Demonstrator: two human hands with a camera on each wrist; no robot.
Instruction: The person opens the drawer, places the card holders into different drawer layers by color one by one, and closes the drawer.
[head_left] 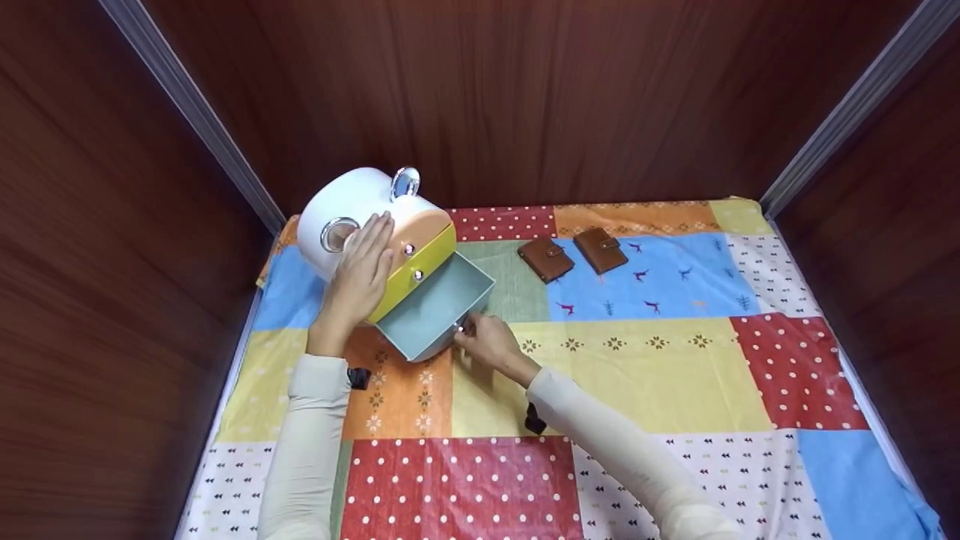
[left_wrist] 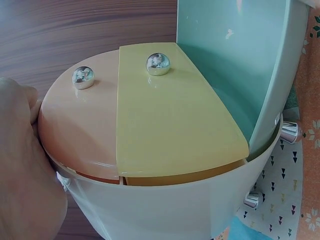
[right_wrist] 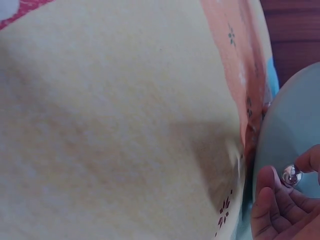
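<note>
A white rounded drawer box (head_left: 352,191) with shiny ring-shaped parts on top stands at the back left. Its lowest drawer, pale green (head_left: 431,307), is pulled far out and its inside looks bare. The yellow drawer (left_wrist: 175,115) and the orange drawer (left_wrist: 80,125) above it sit in the box. My left hand (head_left: 360,274) rests on the box's top edge with its fingers straight. At the green drawer's front, my right hand (head_left: 489,341) pinches the silver drawer knob (right_wrist: 291,175) between thumb and fingers.
Two brown wallets (head_left: 546,259) (head_left: 601,250) with snap straps lie to the right of the box. A patchwork cloth (head_left: 645,375) covers the table. Dark wooden panels (head_left: 495,97) enclose the back and both sides.
</note>
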